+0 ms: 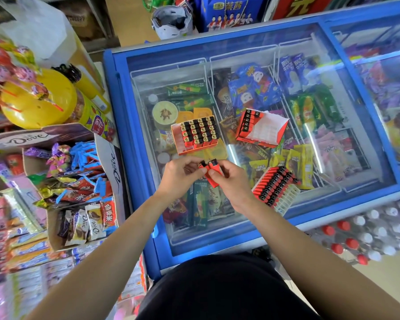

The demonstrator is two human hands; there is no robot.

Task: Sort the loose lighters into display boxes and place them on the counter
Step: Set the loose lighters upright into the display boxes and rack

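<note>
Both hands meet over the glass lid of a blue freezer (240, 229). My left hand (183, 179) and my right hand (231, 183) grip red lighters (211, 173) with black tops between them. Just beyond the hands, a red display box (195, 135) stands nearly full of upright lighters. A second red display box (261, 128), further right, holds one row of lighters along its left side, and its white tray is otherwise bare. To the right of my right hand lies a white tray (276, 190) with rows of red lighters on their sides.
On the left, a counter holds Dove chocolate cartons (83, 181), candy and a yellow lollipop stand (39, 98). Bottled drinks (367, 234) with red and white caps are stacked at lower right. Ice creams show through the freezer glass. A helmet (172, 21) sits behind the freezer.
</note>
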